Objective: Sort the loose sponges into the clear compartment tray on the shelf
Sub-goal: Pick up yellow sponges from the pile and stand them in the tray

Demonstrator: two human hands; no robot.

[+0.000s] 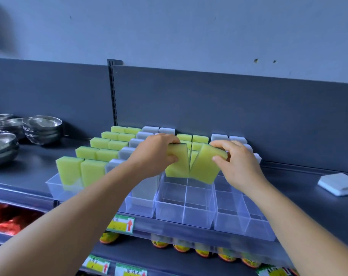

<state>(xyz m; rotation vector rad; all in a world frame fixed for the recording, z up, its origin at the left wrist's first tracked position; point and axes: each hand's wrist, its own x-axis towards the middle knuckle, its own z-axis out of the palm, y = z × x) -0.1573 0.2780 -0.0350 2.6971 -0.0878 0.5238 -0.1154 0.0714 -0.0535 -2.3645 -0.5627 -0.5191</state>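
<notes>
**Two yellow sponges held over the tray**

The left hand (155, 154) pinches one yellow sponge (178, 161), the right hand (238, 160) another (206, 165), both tilted above empty front cells of the clear compartment tray (185, 206). White sponges (338, 184) lie loose at right.

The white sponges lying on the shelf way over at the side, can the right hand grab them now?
Probably not right away. The right hand is busy holding a yellow sponge. Nothing blocks the way to the white sponges, though.
</notes>
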